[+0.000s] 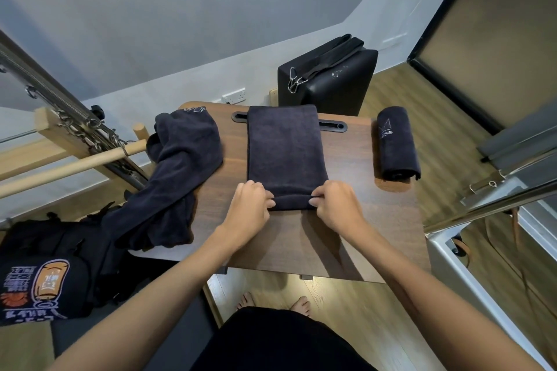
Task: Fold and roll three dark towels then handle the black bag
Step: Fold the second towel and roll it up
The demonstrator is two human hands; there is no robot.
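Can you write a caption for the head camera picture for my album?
Both hands start rolling the folded towel on the wooden table, beside one rolled towel.

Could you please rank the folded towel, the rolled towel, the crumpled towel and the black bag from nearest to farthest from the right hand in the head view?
From the right hand:
1. Folded towel, gripped at its near edge, table centre.
2. Rolled towel, on the table's right edge.
3. Crumpled towel, draped off the left side.
4. Black bag, far left, below table level.

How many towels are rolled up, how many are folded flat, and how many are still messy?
Rolled: 1, the rolled towel.
Folded flat: 1, the folded towel, its near end just curled over.
Messy: 1, the loose towel.
Total: 3 towels.
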